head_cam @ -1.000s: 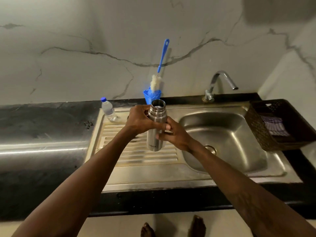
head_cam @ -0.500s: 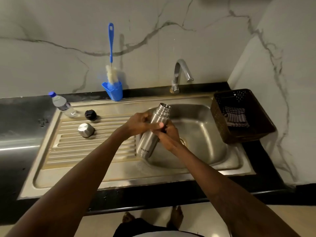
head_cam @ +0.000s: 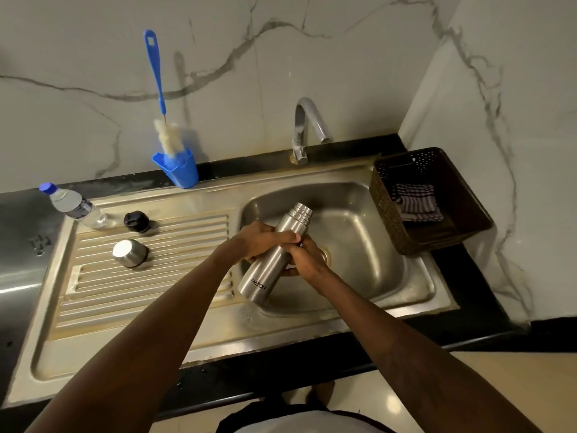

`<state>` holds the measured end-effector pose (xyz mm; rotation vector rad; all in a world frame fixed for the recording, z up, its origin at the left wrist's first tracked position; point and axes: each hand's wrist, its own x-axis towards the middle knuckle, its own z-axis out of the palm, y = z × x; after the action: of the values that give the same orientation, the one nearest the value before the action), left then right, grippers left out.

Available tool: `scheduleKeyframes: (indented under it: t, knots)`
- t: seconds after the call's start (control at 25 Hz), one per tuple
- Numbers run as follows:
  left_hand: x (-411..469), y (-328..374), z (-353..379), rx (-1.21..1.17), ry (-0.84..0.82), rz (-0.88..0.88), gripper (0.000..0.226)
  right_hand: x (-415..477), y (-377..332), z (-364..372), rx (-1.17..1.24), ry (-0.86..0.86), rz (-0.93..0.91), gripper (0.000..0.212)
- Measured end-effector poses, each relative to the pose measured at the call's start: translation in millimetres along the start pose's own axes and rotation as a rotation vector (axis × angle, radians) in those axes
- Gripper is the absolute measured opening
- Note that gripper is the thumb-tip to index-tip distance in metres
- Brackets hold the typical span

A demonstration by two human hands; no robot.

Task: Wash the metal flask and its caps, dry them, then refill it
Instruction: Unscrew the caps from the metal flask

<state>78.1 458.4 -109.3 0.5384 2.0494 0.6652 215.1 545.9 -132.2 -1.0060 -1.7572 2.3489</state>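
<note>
The uncapped metal flask (head_cam: 268,270) is tilted over the left side of the sink basin (head_cam: 368,245), mouth pointing up and to the right toward the tap (head_cam: 307,126). My left hand (head_cam: 262,242) wraps its upper body from the left. My right hand (head_cam: 307,257) grips it from the right, fingers overlapping the left hand. A steel outer cap (head_cam: 129,253) and a black inner cap (head_cam: 136,221) sit on the ribbed drainboard (head_cam: 175,276). No water runs from the tap.
A blue bottle brush (head_cam: 159,98) stands in a blue holder (head_cam: 179,168) at the back wall. A small plastic water bottle (head_cam: 70,204) lies at the drainboard's far left corner. A dark basket (head_cam: 462,232) with a striped cloth (head_cam: 416,201) sits right of the sink.
The flask has moved from upright above the drainboard to tilted over the sink basin, held by both hands throughout. My view has shifted right, which brings the two caps into sight.
</note>
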Motion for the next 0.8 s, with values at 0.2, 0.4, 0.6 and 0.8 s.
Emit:
scheduleKeyframes:
  t: [0.2,0.4,0.6,0.8]
  knots:
    - [11,-2,1,0.073,-0.018,-0.065,0.064,0,5,5,0.060,0.000,0.044,0.020]
    - [19,-2,2,0.080,-0.049,-0.111,0.075,1,9,6,0.105,0.018,0.086,0.014]
    - [19,3,3,0.121,-0.067,-0.154,0.080,1,15,4,0.133,0.024,0.120,0.016]
    - [15,13,3,0.168,-0.068,-0.192,0.078,-1,16,3,0.174,0.021,0.148,0.023]
